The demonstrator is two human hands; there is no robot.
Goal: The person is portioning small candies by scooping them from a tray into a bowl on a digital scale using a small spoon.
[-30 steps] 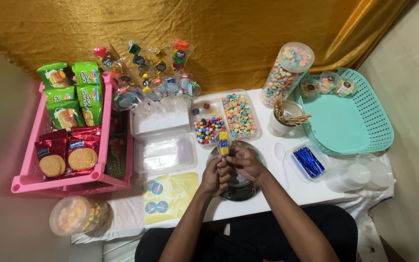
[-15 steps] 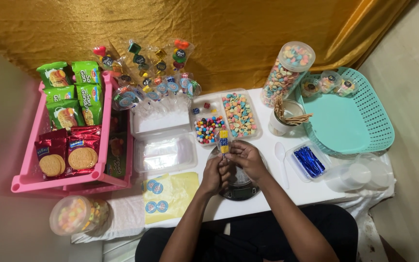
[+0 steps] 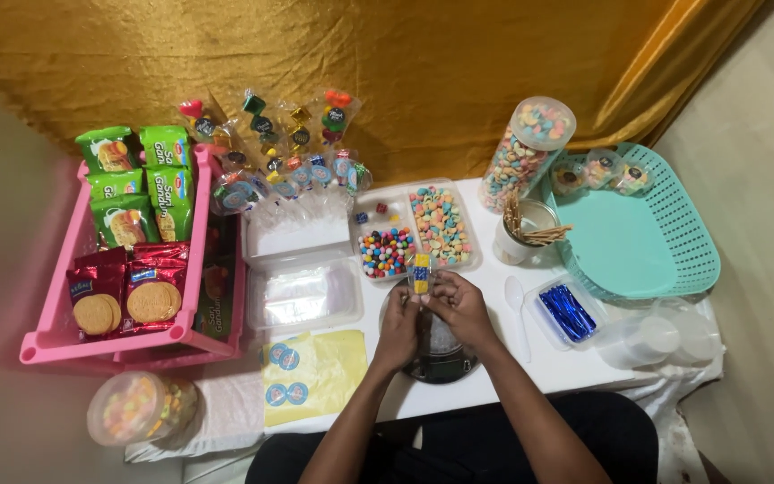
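My left hand and my right hand meet over a small round scale at the table's front edge. Together they pinch a small yellow and blue wrapped sweet, held upright between the fingertips. Just beyond it lies a clear divided tray with round multicoloured candies in one compartment and pastel candies in another.
A pink crate of biscuit packs stands at the left, with wrapped lollipops behind empty clear boxes. A yellow sticker sheet, a candy jar, a cup of sticks, blue twist ties and a teal basket surround the hands.
Both hands have stayed over the scale with the sweet between them; only small finger shifts show.
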